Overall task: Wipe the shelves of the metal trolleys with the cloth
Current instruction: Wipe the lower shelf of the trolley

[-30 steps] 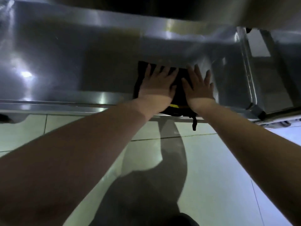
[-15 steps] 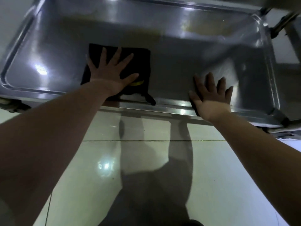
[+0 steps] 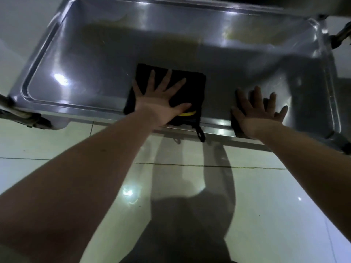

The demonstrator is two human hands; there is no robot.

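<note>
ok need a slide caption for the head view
Left hand presses a black cloth on the trolley shelf; right hand rests flat beside it.

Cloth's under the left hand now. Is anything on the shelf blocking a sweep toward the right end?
Yes: the right hand lies flat on the shelf near the front rim, right of the cloth and in that path. Nothing else is visible there. The left hand presses directly on the cloth.

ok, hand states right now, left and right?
Left hand: open, flat, pressing the black cloth onto the shelf.
Right hand: open, flat on the bare shelf, holding nothing.
</note>
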